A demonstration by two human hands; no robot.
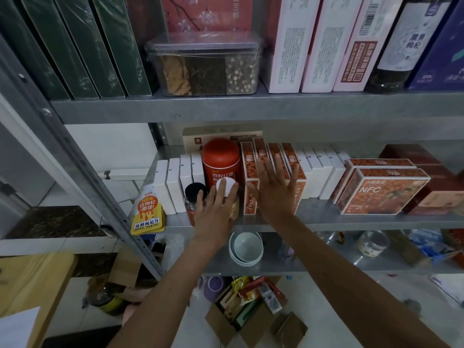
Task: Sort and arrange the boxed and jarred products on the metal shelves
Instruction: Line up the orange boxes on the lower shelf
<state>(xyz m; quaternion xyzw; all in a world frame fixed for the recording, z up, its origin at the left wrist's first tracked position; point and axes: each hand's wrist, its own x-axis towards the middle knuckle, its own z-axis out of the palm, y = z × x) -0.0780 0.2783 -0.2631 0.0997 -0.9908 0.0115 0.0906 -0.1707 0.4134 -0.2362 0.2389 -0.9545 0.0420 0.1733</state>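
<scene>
On the middle metal shelf (351,218) my left hand (216,209) rests on a white-lidded jar (227,188), fingers lying straight over the lid and side. A black-lidded jar (194,190) stands just left of it, and a tall red canister (221,159) rises behind both. My right hand (275,189) is spread open, fingers straight, against a row of upright orange boxes (251,172). White boxes (173,184) stand left of the canister, and more white boxes (324,172) sit right of the orange row.
Two orange NFC boxes (381,190) lean at the right beside dark red boxes (431,177). A yellow pouch (148,212) hangs off the shelf's left end. The upper shelf holds green boxes (75,46), a clear container (203,66) and pink boxes (313,43). Bowls (246,247) sit below.
</scene>
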